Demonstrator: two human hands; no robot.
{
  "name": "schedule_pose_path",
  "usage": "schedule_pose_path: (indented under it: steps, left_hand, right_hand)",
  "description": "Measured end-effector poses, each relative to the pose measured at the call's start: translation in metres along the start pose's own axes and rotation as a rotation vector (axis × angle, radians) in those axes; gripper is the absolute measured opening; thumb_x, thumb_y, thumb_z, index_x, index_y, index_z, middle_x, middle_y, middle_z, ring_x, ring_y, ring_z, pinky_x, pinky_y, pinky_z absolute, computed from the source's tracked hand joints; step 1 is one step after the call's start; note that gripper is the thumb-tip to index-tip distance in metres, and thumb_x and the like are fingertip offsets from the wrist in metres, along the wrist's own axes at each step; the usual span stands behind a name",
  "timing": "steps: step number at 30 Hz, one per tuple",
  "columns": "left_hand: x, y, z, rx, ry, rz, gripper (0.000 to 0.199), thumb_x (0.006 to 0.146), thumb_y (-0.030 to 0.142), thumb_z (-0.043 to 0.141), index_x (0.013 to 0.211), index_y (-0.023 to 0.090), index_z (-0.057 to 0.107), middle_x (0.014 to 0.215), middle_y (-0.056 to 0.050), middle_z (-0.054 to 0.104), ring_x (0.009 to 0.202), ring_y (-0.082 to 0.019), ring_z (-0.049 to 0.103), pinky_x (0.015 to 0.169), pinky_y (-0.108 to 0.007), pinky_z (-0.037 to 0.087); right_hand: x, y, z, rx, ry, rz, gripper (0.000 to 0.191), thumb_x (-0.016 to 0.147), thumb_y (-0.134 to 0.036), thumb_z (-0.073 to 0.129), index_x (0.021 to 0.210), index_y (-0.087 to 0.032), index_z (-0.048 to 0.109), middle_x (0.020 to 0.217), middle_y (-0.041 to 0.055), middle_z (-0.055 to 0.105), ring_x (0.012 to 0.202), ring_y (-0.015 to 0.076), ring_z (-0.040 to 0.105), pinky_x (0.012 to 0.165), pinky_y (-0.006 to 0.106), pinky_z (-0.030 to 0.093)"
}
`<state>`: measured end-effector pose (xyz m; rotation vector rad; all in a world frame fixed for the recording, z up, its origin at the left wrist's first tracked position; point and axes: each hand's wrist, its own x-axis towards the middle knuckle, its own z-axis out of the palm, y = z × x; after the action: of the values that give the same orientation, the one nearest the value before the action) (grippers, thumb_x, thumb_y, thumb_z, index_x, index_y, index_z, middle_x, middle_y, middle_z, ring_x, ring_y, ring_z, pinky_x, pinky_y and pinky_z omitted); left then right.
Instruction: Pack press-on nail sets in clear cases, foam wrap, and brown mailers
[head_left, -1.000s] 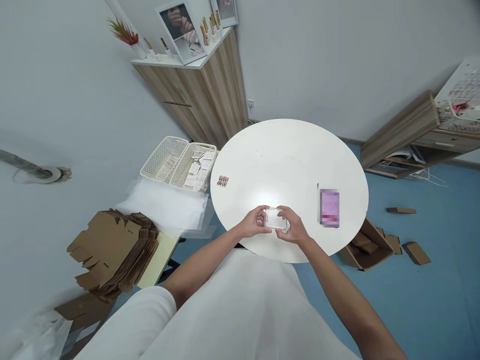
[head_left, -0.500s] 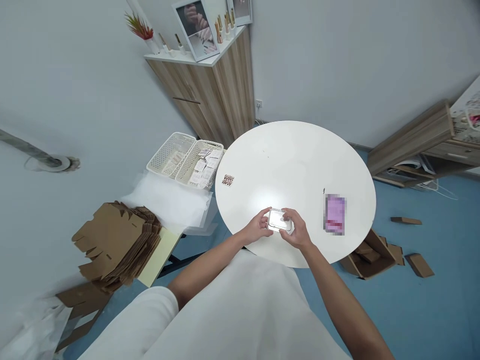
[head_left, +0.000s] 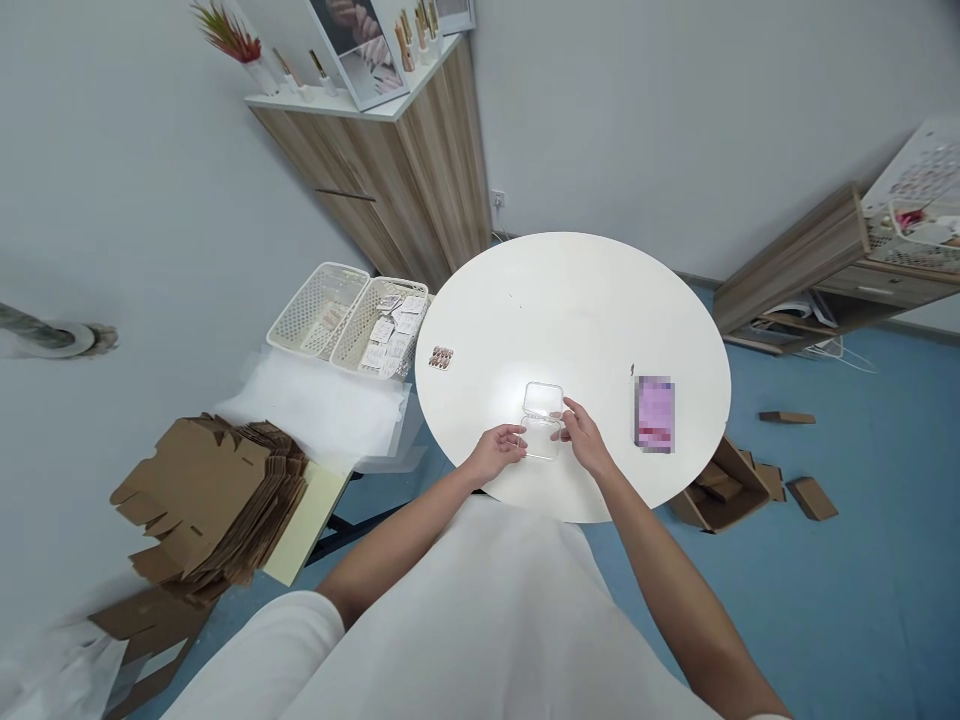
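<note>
A clear plastic hinged box (head_left: 541, 440) lies at the near edge of the white round table (head_left: 570, 290), its lid (head_left: 543, 399) swung back away from me. My left hand (head_left: 495, 450) grips the left side of the box with bent fingers. At the right side, near the hinge, my right hand (head_left: 583, 435) has its thumb and fingers on the box. Nothing shows inside the box. Toward the table's left edge lies a small sheet of brown press-on nails (head_left: 441, 358). A blurred purple packet (head_left: 655, 414) rests to the right of my right hand.
Two white baskets (head_left: 311, 310) stand left of the table, one with white cards. Below them are white foam sheets (head_left: 322, 400) and stacked flat cardboard boxes (head_left: 202, 500). An open carton (head_left: 720, 490) sits on the floor at right. A wooden cabinet (head_left: 397, 180) stands behind.
The box's lid has been opened and folded away from me. Both hands now sit lower at the box's sides. The whole view has shifted slightly.
</note>
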<state>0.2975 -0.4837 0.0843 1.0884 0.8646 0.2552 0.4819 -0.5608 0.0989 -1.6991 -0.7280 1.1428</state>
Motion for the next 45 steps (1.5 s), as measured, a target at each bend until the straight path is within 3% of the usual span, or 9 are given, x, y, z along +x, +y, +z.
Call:
schedule_pose_path:
  steps: [5,11,14,19,26,34,41,45]
  left_hand:
    - [0.006,-0.011,-0.001,0.087,0.022,0.013,0.045,0.063,0.022,0.071,0.105,0.014,0.056,0.085,-0.005,0.060,0.071,-0.010,0.057,0.073,-0.028,0.045]
    - [0.021,-0.031,0.001,0.315,0.133,-0.036,0.045,0.066,0.016,0.065,0.110,0.017,0.054,0.095,-0.005,0.055,0.066,-0.008,0.055,0.070,-0.026,0.045]
    - [0.030,-0.037,0.002,0.434,0.180,-0.031,0.045,0.067,0.014,0.062,0.111,0.016,0.053,0.093,-0.004,0.055,0.069,-0.010,0.054,0.073,-0.027,0.044]
    - [0.035,-0.041,0.001,0.594,0.244,0.007,0.045,0.067,0.019,0.062,0.111,0.015,0.053,0.099,-0.007,0.054,0.091,-0.016,0.050,0.086,-0.030,0.037]
    - [0.020,-0.051,0.001,0.415,0.211,-0.103,0.049,0.067,0.013,0.059,0.116,0.015,0.049,0.105,-0.008,0.054,0.091,-0.015,0.051,0.086,-0.028,0.038]
    - [0.030,-0.033,0.006,0.373,0.126,-0.070,0.047,0.065,0.007,0.054,0.111,0.019,0.054,0.111,-0.007,0.053,0.098,-0.019,0.051,0.083,-0.031,0.042]
    - [0.033,-0.034,-0.012,0.320,0.055,-0.098,0.057,0.064,0.009,0.058,0.120,0.016,0.047,0.118,-0.011,0.050,0.104,-0.020,0.049,0.086,-0.033,0.041]
    - [0.028,-0.029,-0.048,0.404,0.016,-0.072,0.050,0.068,0.015,0.059,0.117,0.017,0.049,0.115,-0.011,0.052,0.101,-0.020,0.051,0.083,-0.033,0.043]
  right_hand:
    - [-0.022,0.034,0.010,0.008,0.071,0.060,0.052,0.072,-0.041,0.052,0.119,-0.022,0.044,0.098,0.0040,0.056,0.063,0.0118,0.058,0.064,0.030,0.047]
    - [-0.027,0.067,0.026,-0.057,0.157,0.099,0.048,0.070,-0.032,0.050,0.116,-0.019,0.048,0.086,0.0005,0.055,0.057,0.0099,0.053,0.061,0.028,0.046]
    - [-0.019,0.071,0.030,-0.092,0.191,0.112,0.047,0.070,-0.030,0.048,0.116,-0.018,0.049,0.086,0.0011,0.055,0.058,0.0104,0.052,0.063,0.029,0.046]
    - [-0.020,0.072,0.033,-0.148,0.222,0.140,0.050,0.069,-0.030,0.050,0.118,-0.019,0.048,0.099,0.0050,0.056,0.064,0.0117,0.054,0.072,0.032,0.046]
    - [-0.040,0.075,0.044,-0.003,0.211,0.237,0.052,0.069,-0.032,0.051,0.119,-0.021,0.045,0.107,0.0065,0.056,0.076,0.0149,0.059,0.069,0.030,0.048]
    - [-0.023,0.070,0.046,-0.021,0.288,0.258,0.054,0.068,-0.031,0.050,0.120,-0.018,0.044,0.114,0.0099,0.054,0.090,0.0190,0.059,0.078,0.033,0.047]
    - [-0.021,0.069,0.047,-0.148,0.326,0.228,0.052,0.070,-0.031,0.047,0.121,-0.019,0.041,0.112,0.0088,0.052,0.085,0.0171,0.057,0.077,0.032,0.047]
    - [-0.028,0.060,0.065,-0.254,0.491,0.142,0.047,0.073,-0.029,0.044,0.119,-0.018,0.040,0.114,0.0103,0.047,0.078,0.0153,0.053,0.072,0.032,0.047]
